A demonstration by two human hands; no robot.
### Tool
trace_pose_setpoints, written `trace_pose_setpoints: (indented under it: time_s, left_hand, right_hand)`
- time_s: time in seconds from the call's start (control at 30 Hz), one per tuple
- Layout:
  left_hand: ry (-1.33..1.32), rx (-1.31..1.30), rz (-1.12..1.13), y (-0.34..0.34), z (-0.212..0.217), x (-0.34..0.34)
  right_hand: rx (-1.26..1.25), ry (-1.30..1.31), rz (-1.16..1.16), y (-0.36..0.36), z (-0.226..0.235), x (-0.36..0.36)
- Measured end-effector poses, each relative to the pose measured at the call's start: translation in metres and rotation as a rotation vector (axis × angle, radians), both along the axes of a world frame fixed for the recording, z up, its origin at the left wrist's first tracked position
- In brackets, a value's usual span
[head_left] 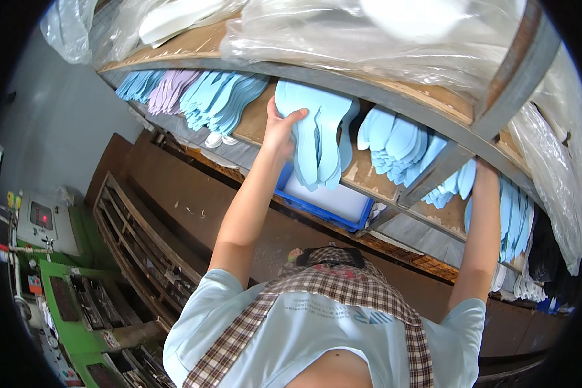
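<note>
Checked apron (343,284) below shelved blue insoles (320,139)

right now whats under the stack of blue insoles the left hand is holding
Below the light blue insoles gripped by the left hand sits a blue tray with a pale inside. The insoles cover its upper part, so any contents there are hidden.

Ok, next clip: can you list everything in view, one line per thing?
held insoles: small stack, light blue, in left hand at shelf
insole rows: several, blue and one lilac, on shelf at left
insole bunches: several, blue, on shelf at right
bin: one, blue, under held insoles
shelf: one, grey frame with board
plastic bags: several, clear, top shelf
machine: one, green, lower left
left hand: gripping held insoles
right hand: raised at shelf, mostly hidden
</note>
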State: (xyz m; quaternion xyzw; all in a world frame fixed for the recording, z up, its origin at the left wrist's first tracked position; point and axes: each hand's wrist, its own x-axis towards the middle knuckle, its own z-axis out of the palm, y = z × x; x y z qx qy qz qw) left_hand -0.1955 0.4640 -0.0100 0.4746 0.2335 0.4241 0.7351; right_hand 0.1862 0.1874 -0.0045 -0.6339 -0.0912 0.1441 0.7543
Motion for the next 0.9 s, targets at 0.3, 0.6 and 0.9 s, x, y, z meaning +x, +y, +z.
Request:
trace_pose_setpoints:
  time_s: [0.3, 0.6, 0.9]
  left_hand:
    - [-0.239, 0.027, -0.144, -0.024, 0.007, -0.075]
    - [-0.243, 0.023, -0.282, -0.036, -0.005, -0.100]
    - [-0.306, -0.324, -0.345, 0.016, -0.019, -0.076]
  right_hand:
    - [-0.034, -0.004, -0.021, -0.057, 0.021, -0.024]
    - [-0.046, 0.213, 0.168, -0.094, 0.051, -0.141]
    - [0.047, 0.259, 0.021, -0.144, 0.047, -0.236]
